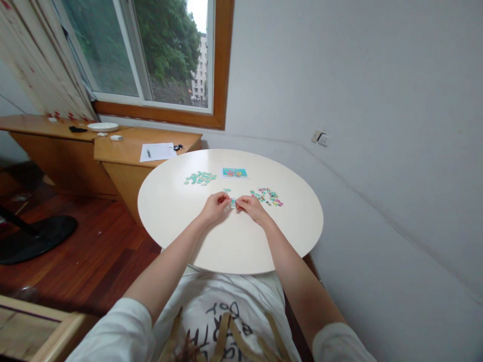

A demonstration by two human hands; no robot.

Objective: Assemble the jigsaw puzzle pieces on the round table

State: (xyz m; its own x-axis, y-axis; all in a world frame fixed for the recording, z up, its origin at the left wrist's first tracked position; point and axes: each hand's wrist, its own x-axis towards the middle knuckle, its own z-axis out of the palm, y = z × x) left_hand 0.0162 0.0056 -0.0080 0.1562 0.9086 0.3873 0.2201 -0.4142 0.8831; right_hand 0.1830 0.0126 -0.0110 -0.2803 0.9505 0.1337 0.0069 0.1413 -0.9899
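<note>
My left hand [216,205] and my right hand [251,206] meet near the middle of a round cream table [181,221]. Both pinch small teal puzzle pieces [233,202] held between the fingertips, just above the tabletop. A loose teal piece [227,190] lies just beyond my left hand. A heap of green pieces [199,178] lies at the far left. A heap of mixed coloured pieces [267,196] lies right of my right hand. A small picture card [234,173] lies at the far side.
Wooden cabinets [124,151] stand under the window at the left, bearing a paper sheet [157,151], a white plate [102,127] and small items. A black chair base [33,239] rests on the wood floor. A grey wall with a socket [321,138] runs along the right.
</note>
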